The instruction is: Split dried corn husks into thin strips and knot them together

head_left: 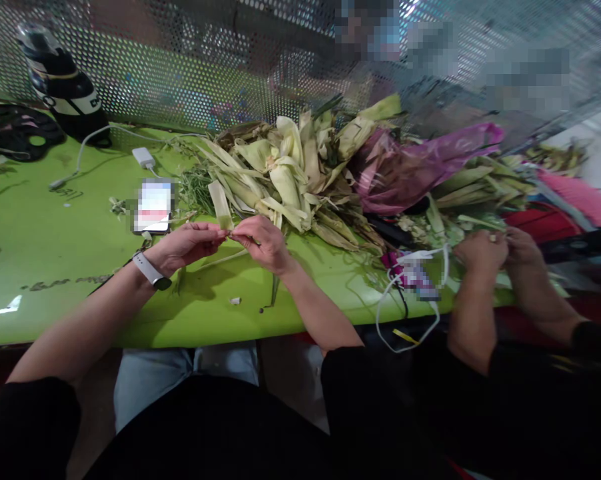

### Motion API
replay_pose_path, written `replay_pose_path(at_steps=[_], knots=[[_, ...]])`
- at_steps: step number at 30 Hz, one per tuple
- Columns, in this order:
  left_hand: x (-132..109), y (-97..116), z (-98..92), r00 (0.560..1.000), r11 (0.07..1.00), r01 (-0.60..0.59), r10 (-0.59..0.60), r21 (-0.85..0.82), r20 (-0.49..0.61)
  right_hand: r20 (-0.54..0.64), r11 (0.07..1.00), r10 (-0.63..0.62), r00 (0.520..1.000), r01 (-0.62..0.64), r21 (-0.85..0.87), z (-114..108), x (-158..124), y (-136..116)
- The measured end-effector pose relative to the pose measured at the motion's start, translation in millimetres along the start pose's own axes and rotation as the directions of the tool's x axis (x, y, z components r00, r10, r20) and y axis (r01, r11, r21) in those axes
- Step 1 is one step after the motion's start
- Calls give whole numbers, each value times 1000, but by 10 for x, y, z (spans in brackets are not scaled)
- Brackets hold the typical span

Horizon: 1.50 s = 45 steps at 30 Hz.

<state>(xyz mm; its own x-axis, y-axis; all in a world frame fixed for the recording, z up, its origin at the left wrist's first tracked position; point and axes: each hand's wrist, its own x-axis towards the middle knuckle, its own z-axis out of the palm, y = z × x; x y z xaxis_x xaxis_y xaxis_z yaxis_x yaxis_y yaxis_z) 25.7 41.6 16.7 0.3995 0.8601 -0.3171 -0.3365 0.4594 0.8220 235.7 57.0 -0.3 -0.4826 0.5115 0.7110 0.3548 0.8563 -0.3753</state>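
Between my two hands is a pale green strip of corn husk (221,205), its broad end pointing up and away from me. My left hand (188,248), with a white-strapped watch on the wrist, pinches the strip's lower end. Close against it, my right hand (263,243) is closed on the same end, fingertips almost touching the left ones. Just beyond my hands lies a large heap of corn husks (285,180), pale yellow to brown. Thin green stalks (196,190) stick out at the heap's left side.
A phone (153,208) and a white charger (143,158) lie left on the green table (80,267). A dark bottle (70,93) stands behind them. Right are a pink plastic bag (405,167), a white cable (380,307) and a co-worker's hands (495,252). Perforated metal (180,73) borders the back.
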Motion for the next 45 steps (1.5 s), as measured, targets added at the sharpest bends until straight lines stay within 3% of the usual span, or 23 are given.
replay_pose_path(at_steps=[5,11,16,21,26,35,39,45], knots=[[20,-34,-3,999,1000,-8,8,-12,40,-48,996,-70,996,67,-53,6,-39,30],[-10,-51,43,1000,999,-4,4,-37,11,-3,999,-2,1000,2,-51,10,-61,36],[-55,-68,82,991,990,-132,133,55,-17,-72,998,-7,997,3,-61,39,-27,-34],[-48,-131,119,948,933,-297,313,205,-54,-90,994,86,992,-91,-52,82,-11,-97],[-45,-190,125,909,867,-383,415,318,-37,-79,991,134,988,-133,11,101,-21,-115],[-11,-142,65,869,735,-462,488,496,87,-65,958,253,965,-240,157,59,6,-130],[-11,-138,80,866,730,-462,494,504,78,-108,919,349,931,-318,235,105,-10,-106],[-54,-108,108,892,768,-414,450,489,49,-83,854,390,917,-327,406,165,-24,-67]])
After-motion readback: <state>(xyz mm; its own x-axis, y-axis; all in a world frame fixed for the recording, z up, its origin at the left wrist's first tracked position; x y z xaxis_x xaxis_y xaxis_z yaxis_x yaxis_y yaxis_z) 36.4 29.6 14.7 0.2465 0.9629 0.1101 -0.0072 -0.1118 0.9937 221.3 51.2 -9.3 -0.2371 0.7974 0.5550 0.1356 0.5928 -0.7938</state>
